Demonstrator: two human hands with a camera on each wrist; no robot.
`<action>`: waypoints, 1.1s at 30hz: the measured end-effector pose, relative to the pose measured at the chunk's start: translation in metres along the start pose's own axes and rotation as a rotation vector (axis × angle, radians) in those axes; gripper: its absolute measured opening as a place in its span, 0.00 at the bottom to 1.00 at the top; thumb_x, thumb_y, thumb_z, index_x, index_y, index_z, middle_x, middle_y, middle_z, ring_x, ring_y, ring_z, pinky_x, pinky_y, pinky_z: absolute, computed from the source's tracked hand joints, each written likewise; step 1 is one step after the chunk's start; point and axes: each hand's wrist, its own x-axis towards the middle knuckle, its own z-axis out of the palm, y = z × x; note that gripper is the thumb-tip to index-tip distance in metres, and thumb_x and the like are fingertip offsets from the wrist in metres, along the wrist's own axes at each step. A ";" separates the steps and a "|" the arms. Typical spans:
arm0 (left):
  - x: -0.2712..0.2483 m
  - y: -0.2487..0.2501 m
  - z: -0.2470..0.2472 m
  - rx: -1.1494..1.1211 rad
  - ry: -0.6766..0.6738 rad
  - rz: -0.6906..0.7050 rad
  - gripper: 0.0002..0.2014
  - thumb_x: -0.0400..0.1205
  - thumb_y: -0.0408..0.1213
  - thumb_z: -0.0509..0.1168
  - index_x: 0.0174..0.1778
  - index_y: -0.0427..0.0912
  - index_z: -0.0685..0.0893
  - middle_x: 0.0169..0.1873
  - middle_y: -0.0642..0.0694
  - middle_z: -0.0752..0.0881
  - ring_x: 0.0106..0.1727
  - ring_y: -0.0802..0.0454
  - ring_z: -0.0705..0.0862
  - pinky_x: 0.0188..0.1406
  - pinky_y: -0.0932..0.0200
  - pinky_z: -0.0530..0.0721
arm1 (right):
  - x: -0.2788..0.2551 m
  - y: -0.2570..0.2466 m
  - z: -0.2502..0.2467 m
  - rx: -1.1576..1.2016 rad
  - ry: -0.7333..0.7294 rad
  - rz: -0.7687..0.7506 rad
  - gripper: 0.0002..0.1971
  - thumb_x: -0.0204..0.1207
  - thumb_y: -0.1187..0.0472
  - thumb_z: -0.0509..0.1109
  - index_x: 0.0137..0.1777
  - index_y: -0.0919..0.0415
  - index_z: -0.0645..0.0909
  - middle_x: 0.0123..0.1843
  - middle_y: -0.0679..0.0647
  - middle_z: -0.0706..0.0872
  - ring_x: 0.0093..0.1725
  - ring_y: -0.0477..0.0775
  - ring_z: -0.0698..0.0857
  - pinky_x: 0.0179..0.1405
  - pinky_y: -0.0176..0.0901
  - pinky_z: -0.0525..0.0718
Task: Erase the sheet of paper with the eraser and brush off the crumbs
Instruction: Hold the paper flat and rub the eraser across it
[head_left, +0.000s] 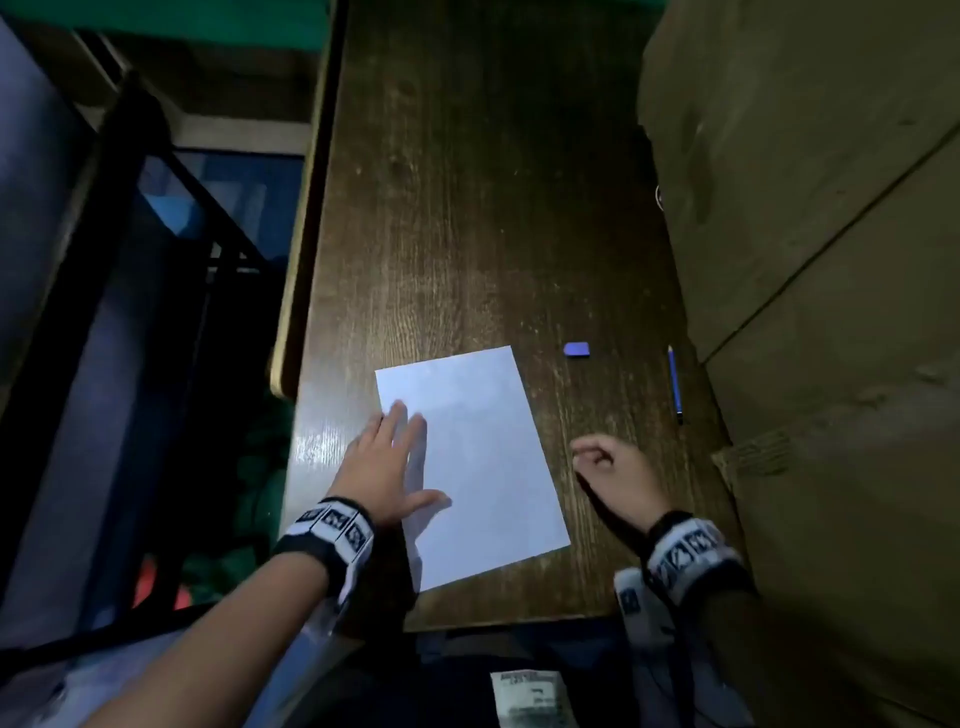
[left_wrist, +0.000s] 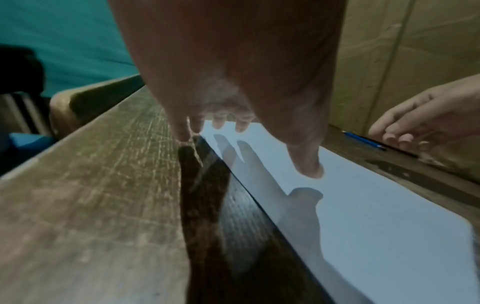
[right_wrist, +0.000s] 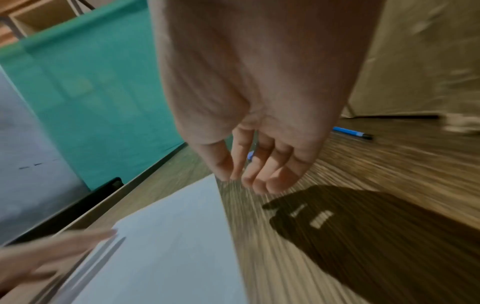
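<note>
Dark wooden counter (head_left: 467, 208), white paper (head_left: 478, 467) near its front edge.
Left hand (head_left: 387, 467) flat, fingers spread on paper; right hand (head_left: 615, 470) loosely curled, empty; eraser (head_left: 576, 349) at 1 o'clock, pencil (head_left: 675, 384) beyond.

Paper (head_left: 483, 462) — white, blank, flat on desk, skewed, left edge under flat palm. Eraser (head_left: 576, 349) — small, blue, lying beyond paper's far right corner, untouched.

Dark wooden table (head_left: 467, 208) under sheet of paper (head_left: 483, 467), eraser (head_left: 576, 349), pencil (head_left: 675, 384).
</note>
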 end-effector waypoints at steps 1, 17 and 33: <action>0.004 0.004 0.001 0.021 -0.058 -0.055 0.65 0.68 0.80 0.66 0.91 0.48 0.44 0.90 0.40 0.40 0.90 0.34 0.44 0.86 0.38 0.56 | 0.016 -0.002 -0.002 -0.038 0.049 -0.039 0.10 0.79 0.66 0.70 0.57 0.55 0.87 0.51 0.49 0.88 0.49 0.48 0.86 0.47 0.33 0.82; 0.008 0.002 0.004 0.032 -0.159 -0.151 0.76 0.59 0.79 0.75 0.88 0.55 0.28 0.85 0.48 0.23 0.87 0.44 0.27 0.88 0.44 0.41 | 0.142 -0.015 0.003 -0.425 0.140 -0.257 0.15 0.79 0.65 0.71 0.65 0.57 0.84 0.64 0.56 0.79 0.64 0.60 0.76 0.67 0.49 0.77; 0.008 -0.003 0.010 0.027 -0.109 -0.142 0.75 0.59 0.79 0.74 0.88 0.56 0.29 0.86 0.50 0.23 0.88 0.47 0.28 0.87 0.47 0.38 | 0.076 -0.082 0.119 -0.412 -0.435 -0.549 0.08 0.81 0.57 0.68 0.56 0.54 0.84 0.53 0.48 0.78 0.50 0.47 0.82 0.54 0.41 0.80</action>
